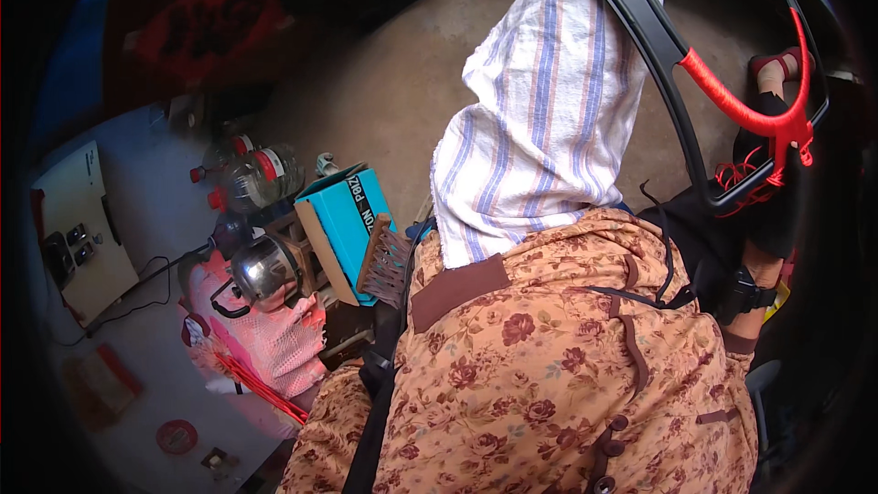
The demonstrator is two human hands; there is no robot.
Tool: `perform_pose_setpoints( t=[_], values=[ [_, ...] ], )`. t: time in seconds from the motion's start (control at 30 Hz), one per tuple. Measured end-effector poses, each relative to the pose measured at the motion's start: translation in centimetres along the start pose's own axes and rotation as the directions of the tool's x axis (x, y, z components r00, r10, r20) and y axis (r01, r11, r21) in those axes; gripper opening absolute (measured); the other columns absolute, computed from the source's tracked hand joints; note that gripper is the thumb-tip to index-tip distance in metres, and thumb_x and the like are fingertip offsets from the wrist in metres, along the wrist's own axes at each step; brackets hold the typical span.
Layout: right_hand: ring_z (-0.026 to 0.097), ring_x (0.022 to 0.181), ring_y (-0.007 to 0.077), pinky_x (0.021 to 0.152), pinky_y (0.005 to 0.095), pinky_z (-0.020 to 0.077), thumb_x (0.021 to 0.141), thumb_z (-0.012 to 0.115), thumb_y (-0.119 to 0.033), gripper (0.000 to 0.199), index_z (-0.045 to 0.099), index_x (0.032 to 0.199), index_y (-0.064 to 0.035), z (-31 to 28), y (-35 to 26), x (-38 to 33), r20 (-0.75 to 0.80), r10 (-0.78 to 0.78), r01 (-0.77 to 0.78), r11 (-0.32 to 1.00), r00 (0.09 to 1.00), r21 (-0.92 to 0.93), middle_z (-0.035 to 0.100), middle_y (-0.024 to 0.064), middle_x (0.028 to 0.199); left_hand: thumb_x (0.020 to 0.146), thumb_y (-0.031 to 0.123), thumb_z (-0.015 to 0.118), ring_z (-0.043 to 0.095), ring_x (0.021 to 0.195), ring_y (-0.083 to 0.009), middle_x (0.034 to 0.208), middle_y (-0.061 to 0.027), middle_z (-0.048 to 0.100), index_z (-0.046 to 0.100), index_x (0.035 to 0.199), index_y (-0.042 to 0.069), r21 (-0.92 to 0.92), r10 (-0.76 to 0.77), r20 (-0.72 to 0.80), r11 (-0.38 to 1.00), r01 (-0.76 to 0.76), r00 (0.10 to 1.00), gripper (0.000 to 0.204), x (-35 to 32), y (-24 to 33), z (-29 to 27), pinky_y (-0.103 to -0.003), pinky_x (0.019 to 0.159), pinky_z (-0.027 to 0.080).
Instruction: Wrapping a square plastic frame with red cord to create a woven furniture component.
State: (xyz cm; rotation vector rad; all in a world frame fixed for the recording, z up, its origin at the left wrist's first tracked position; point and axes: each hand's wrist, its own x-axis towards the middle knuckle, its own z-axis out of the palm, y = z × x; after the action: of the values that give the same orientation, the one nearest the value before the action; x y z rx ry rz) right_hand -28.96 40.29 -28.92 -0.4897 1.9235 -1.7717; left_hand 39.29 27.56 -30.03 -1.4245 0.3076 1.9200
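My right hand [763, 263] shows only in part at the right, beyond a black wristband, beside dark trousers. Its fingers are hidden, so whether it holds anything cannot be told. Above it stands a black looped frame [672, 96], partly wound with red cord [732, 96]. A loose tangle of red cord [743, 185] hangs at the frame's lower end, close to that hand. My left hand is out of sight; only the floral left sleeve [325, 434] appears at the lower left. A striped white cloth [540, 119] lies over my lap, reaching under the frame's upper part.
At left are a turquoise box [340, 229], a steel kettle [263, 273], clear bottles with red caps [261, 178] and a pink textured cloth [279, 338] with red strands [261, 387]. A pale panel [82, 229] stands farther left. A foot in a red shoe [780, 64] rests at upper right.
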Motion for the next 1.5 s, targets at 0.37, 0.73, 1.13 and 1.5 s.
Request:
perform_pose_setpoints(
  t=[0.37, 0.73, 1.13, 1.5],
  values=[
    [0.063, 0.102, 0.0153, 0.088, 0.0292, 0.0496, 0.101, 0.053, -0.029, 0.044, 0.051, 0.132, 0.0014, 1.4, -1.0, 0.5, -0.059, 0.031, -0.033, 0.999, 0.998, -0.034, 0.064, 0.0091, 0.115, 0.092, 0.023, 0.065, 0.063, 0.081, -0.0176, 0.099, -0.0085, 0.067, 0.065, 0.103, 0.000, 0.050, -0.010, 0.135, 0.999, 0.003, 0.991, 0.025, 1.1, -4.3, -1.9, -0.030, 0.072, 0.052],
    [0.058, 0.101, 0.0157, 0.089, 0.0282, 0.0472, 0.104, 0.043, -0.022, 0.037, 0.055, 0.127, 0.0043, -1.1, 1.7, 2.3, 0.033, 0.001, -0.003, 0.998, 0.999, 0.069, 0.058, 0.0086, 0.115, 0.091, 0.020, 0.067, 0.062, 0.081, -0.0183, 0.098, -0.0095, 0.067, 0.065, 0.101, -0.002, 0.223, 0.003, 0.303, 0.972, -0.074, 0.953, 0.024, 1.1, -8.4, -6.0, -0.030, 0.072, 0.051],
    [0.061, 0.097, 0.0186, 0.082, 0.0307, 0.0499, 0.098, 0.050, -0.005, 0.036, 0.055, 0.133, -0.0021, -0.7, 2.1, 2.1, 0.038, -0.167, 0.171, 0.931, 0.985, -0.324, 0.061, 0.0093, 0.113, 0.085, 0.004, 0.072, 0.057, 0.072, -0.0141, 0.081, -0.0041, 0.059, 0.066, 0.087, -0.002, 0.483, 0.374, 0.150, 0.780, -0.398, 0.915, 0.008, -11.2, -9.5, -0.1, -0.030, 0.063, 0.047],
    [0.061, 0.087, 0.0166, 0.079, 0.0291, 0.0496, 0.099, 0.050, -0.009, 0.029, 0.058, 0.127, -0.0026, -0.2, 1.8, 1.6, 0.107, -0.260, 0.279, 0.926, 0.960, -0.256, 0.061, 0.0087, 0.100, 0.098, 0.014, 0.058, 0.033, 0.048, -0.0118, 0.060, 0.0021, 0.041, 0.055, 0.074, 0.009, -0.270, 0.022, -0.381, 0.954, -0.134, 0.924, 0.024, -22.1, 1.2, 1.7, -0.029, 0.050, 0.030]
  ],
)
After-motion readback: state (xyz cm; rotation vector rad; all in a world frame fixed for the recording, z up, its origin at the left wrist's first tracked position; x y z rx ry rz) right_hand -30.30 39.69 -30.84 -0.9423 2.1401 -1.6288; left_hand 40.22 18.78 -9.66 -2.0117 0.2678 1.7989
